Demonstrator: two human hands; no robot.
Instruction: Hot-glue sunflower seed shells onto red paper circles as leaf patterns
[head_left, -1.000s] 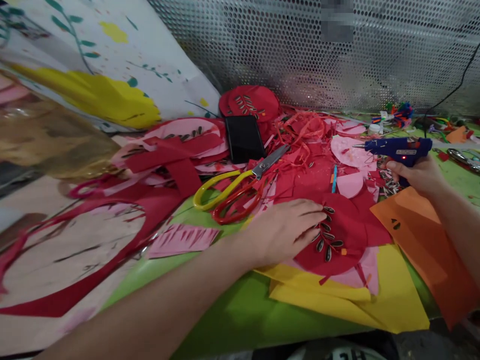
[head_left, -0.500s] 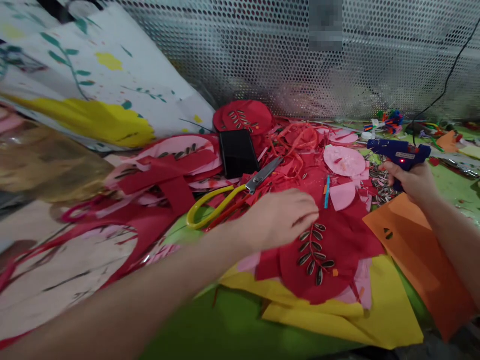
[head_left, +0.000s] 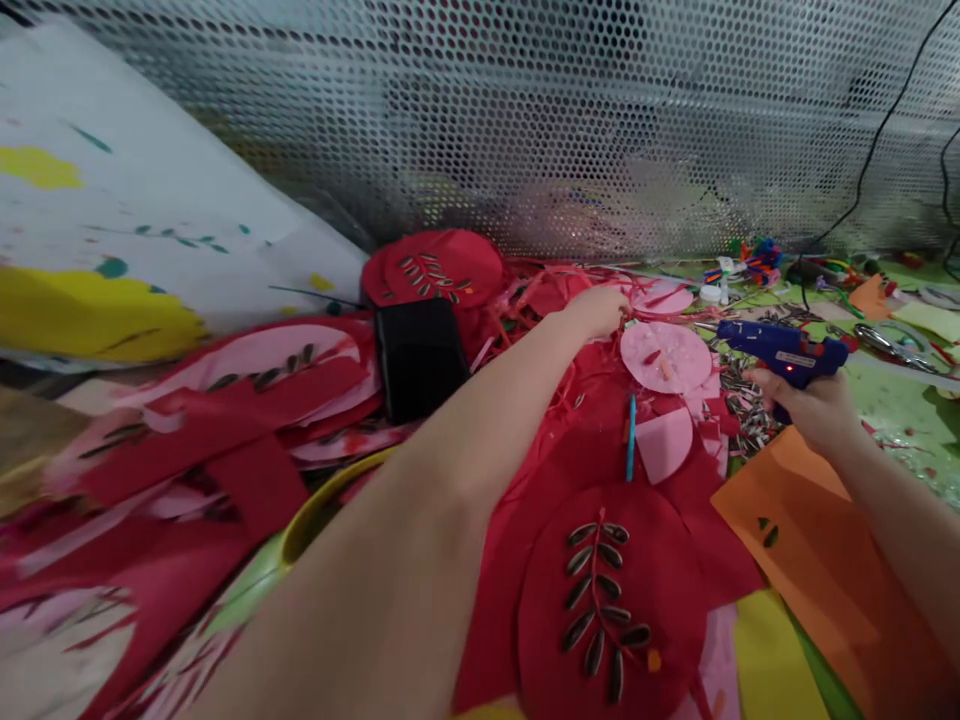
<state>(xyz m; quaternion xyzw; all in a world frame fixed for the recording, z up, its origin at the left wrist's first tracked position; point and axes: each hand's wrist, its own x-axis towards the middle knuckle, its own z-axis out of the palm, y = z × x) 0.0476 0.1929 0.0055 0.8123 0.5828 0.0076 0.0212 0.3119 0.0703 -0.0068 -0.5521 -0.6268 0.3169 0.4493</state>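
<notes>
The near edge of the red disc with the seed sprig [head_left: 637,590] is cut off at the bottom of my view. My left forearm [head_left: 435,500] covers much of what lies to the left of that disc; only part of a yellow handle loop [head_left: 304,525] shows past it, the rest being behind my arm. My left hand [head_left: 598,310] is well beyond the disc, down among the red paper scraps [head_left: 551,290]. Its fingers are bent, but the tips are small and blurred there, so I can't tell whether they pinch a scrap or just touch the heap.

My right hand [head_left: 814,405], beyond the disc and off to its right, is wrapped round the handle of the blue glue gun [head_left: 784,345]; my grip hides most of that handle. The gun's nozzle points leftward, near a pink disc [head_left: 681,350] that lies straight beyond the red one. The red disc itself lies flat, nearer to me than both hands and apart from them. To its right, the orange sheet [head_left: 832,560] is partly covered by my other forearm [head_left: 904,540] and runs out of view.
</notes>
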